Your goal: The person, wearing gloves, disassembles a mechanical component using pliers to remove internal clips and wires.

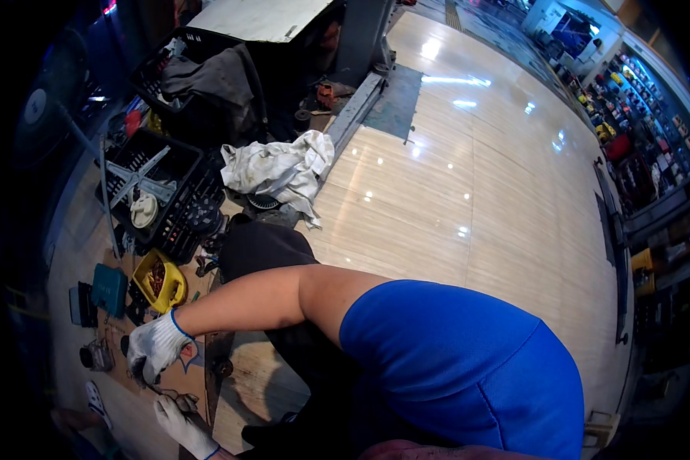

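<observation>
My right hand (156, 346), in a white knit glove with a blue cuff, reaches across to the left above a flat sheet of cardboard (195, 381). Its fingers are curled round a dark tool (126, 345) whose black end pokes out beside the knuckles; its kind is hidden. Below it, my left hand (178, 426) wears a white glove too. The left fingers are bent against a small dark, greasy piece (184, 402) that I cannot make out. Near the right wrist stands a yellow container (178, 290) with small brownish metal pieces inside.
Beside the cardboard are a teal case (110, 290) and a round metal part (96, 356). Farther off sits a black crate (178, 239) with a cross-shaped metal piece (139, 181), then a crumpled white cloth (284, 169). Another person's foot in a light shoe (97, 404) shows lower left.
</observation>
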A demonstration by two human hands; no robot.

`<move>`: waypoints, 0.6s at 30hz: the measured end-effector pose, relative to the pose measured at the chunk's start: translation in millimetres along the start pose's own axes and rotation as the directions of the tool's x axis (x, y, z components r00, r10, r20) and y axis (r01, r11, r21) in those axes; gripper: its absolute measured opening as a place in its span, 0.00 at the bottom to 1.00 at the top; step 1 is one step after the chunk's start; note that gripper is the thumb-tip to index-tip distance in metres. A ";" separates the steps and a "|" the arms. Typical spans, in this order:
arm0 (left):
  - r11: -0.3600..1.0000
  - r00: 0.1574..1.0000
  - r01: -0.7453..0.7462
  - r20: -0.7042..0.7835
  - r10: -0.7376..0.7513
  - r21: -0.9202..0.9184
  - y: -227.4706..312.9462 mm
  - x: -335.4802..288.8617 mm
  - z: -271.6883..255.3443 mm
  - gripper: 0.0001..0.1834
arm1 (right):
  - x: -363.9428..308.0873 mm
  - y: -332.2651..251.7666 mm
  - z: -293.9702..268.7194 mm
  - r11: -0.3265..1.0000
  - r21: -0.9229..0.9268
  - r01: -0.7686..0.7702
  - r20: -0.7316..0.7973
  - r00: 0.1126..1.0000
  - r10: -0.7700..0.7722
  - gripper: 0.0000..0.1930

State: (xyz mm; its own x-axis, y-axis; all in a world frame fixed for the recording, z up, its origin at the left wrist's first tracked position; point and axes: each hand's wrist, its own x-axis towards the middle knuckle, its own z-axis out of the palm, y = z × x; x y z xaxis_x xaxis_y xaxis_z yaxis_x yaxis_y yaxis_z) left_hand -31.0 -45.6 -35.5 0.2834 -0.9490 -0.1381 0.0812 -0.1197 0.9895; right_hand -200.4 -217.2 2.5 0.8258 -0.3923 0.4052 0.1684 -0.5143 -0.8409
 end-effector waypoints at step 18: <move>0.944 0.991 -0.122 -0.018 0.134 0.306 0.1 12.7 38.0 0.24 | -20.8 7.6 5.6 0.915 -0.383 -0.128 -0.169 0.983 0.066 0.19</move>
State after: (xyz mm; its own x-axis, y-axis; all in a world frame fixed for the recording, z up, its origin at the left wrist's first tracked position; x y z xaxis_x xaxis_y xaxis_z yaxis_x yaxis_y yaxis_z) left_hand -63.8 -68.7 -35.5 0.3089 -0.9511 -0.0050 -0.2507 -0.0865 0.9642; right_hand -213.3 -208.8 -14.4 0.7322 -0.5489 0.4033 -0.1578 -0.7127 -0.6835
